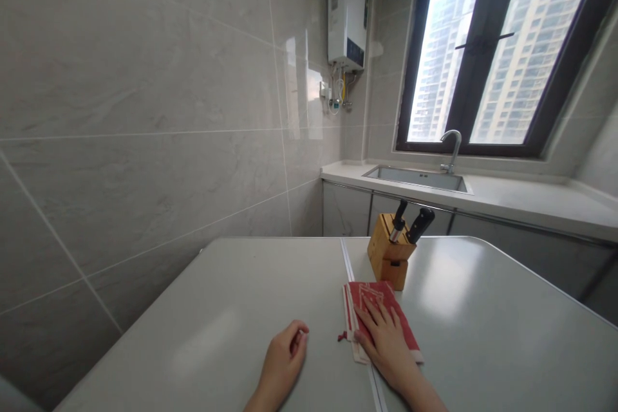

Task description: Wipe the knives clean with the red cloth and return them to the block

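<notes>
My right hand [386, 341] lies flat on a folded red and white cloth [408, 328], fingers spread across its upper part. The cloth looks like a kitchen towel, with white edges showing on its left and a small dark red loop sticking out there. To the left of it, my left hand [286, 355] rests over the white table [203, 335] with its fingers curled in and nothing visible in them. Just behind the cloth stands a wooden knife block [387, 257] that holds black-handled knives [421, 224].
A pale strip [347, 261] runs along the table, partly under the cloth. Beyond the far edge is a counter [512, 196] with a sink [415, 177] and faucet [452, 149]. Tiled wall [145, 174] borders the left side. A water heater [346, 9] hangs near the window.
</notes>
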`<state>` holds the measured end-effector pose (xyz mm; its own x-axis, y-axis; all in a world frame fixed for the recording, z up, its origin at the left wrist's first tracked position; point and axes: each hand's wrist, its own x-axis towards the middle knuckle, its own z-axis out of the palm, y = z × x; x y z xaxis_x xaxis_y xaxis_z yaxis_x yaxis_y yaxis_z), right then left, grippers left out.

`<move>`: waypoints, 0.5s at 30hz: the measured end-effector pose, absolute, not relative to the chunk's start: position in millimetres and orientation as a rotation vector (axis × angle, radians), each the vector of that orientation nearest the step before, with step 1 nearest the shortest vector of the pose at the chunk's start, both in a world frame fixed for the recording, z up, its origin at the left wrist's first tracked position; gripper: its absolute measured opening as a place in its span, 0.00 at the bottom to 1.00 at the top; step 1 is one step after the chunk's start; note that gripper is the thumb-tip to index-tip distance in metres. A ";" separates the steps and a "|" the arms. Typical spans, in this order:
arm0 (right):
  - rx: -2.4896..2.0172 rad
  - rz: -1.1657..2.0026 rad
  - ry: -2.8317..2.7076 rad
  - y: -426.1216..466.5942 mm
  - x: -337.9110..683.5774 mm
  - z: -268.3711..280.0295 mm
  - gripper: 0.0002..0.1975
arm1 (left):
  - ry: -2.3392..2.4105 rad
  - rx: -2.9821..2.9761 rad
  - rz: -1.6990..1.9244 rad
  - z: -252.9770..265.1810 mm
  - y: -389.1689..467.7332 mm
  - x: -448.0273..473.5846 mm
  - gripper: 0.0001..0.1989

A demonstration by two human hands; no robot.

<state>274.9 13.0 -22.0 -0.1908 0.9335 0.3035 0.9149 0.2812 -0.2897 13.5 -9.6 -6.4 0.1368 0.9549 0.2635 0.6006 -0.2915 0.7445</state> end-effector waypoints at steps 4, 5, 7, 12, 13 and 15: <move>-1.549 0.032 -1.943 18.9 276.6 -28.0 0.24 | 1.454 2.032 0.891 -4.1 -9.4 14.9 0.10; -1.518 0.015 -1.872 20.5 277.1 -28.4 0.24 | 1.460 2.043 0.882 -4.1 -9.2 15.0 0.10; -1.465 -0.020 -1.733 23.2 278.4 -26.4 0.25 | 1.481 2.045 0.874 -4.5 -8.5 14.8 0.11; -1.466 -0.047 -1.443 32.2 287.4 -2.8 0.39 | 1.504 2.017 0.858 -6.4 -5.6 13.1 0.12; -1.484 -0.043 -1.366 35.8 290.3 4.8 0.43 | 1.505 2.018 0.858 -6.9 -5.2 12.7 0.12; -1.519 0.019 -1.261 46.1 296.9 21.8 0.50 | 1.505 2.025 0.862 -7.9 -4.6 12.2 0.11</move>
